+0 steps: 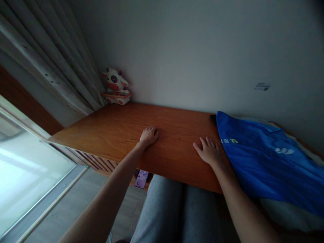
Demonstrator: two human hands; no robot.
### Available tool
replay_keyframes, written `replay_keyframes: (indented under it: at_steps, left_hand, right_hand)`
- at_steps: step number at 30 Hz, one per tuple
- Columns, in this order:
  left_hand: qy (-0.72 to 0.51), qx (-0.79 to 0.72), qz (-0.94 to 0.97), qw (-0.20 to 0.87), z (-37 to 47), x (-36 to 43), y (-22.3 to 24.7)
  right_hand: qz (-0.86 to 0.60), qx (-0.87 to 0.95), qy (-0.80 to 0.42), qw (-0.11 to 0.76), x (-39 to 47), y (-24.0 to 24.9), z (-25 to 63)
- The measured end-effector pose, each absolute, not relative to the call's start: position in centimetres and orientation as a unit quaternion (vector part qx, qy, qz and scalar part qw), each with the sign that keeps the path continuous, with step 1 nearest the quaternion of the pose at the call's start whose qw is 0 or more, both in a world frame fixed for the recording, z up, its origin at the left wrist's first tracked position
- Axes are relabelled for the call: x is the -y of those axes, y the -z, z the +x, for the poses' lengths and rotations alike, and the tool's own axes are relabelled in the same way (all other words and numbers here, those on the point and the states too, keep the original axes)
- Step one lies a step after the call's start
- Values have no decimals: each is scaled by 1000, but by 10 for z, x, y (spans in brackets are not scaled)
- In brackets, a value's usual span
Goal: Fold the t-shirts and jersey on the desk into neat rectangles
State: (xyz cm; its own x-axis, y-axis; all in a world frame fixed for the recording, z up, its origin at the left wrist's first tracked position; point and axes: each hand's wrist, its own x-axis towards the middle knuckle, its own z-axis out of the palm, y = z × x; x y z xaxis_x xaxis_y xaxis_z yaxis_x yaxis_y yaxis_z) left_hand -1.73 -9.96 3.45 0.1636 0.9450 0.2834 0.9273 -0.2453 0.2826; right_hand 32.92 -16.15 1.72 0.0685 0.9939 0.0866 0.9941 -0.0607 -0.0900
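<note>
My left hand (pixel 149 135) rests on the brown wooden desk top (pixel 174 121), its fingers curled into a loose fist with nothing visible in them. Palm down on the same surface, my right hand (pixel 209 151) lies with its fingers spread and holds nothing. Just to the right of it is a blue cloth (pixel 253 158) with white and yellow printing, spread over the desk's right end. The fingertips of my right hand are close to the cloth's edge.
A red and white cow-shaped toy (pixel 116 86) stands at the desk's far left corner, beside a pale curtain (pixel 50 60). A purple patterned item (pixel 141 179) sits below the desk's front edge. At left is a bright glass pane (pixel 30 182). A small label (pixel 262 86) is on the wall.
</note>
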Motion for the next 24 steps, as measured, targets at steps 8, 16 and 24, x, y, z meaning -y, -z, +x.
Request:
replay_keyframes:
  at_steps: [8, 16, 24]
  left_hand:
    - [-207, -620, 756, 23, -16, 98, -35]
    - [-209, -623, 753, 24, -16, 97, -34]
    - [-202, -627, 752, 14, -15, 96, -35]
  right_hand:
    - [-727, 683, 2, 68, 161, -15, 331]
    - [-728, 682, -6, 66, 162, -17, 330]
    - [-726, 684, -1, 72, 161, -14, 332]
